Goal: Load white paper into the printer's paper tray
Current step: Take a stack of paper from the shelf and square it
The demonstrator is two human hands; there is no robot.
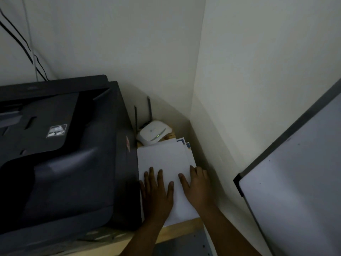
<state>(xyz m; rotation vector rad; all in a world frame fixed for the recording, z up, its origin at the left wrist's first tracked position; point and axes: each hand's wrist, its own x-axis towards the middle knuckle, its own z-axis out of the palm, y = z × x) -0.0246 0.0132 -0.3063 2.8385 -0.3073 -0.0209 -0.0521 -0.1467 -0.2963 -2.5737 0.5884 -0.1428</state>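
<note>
Head view. Paper stack [164,163]: white, on the wooden shelf [184,228] just right of the printer [64,154], near a router [155,133]. Left hand [156,193]: flat, fingers spread on the top sheet. Right hand [197,185]: open, at the stack's right edge. Nothing lifted; tray not visible. Loading judged not yet begun.

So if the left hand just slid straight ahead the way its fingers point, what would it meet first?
Probably the white router, after sliding along the paper stack beneath the left hand; depth is unclear.
</note>
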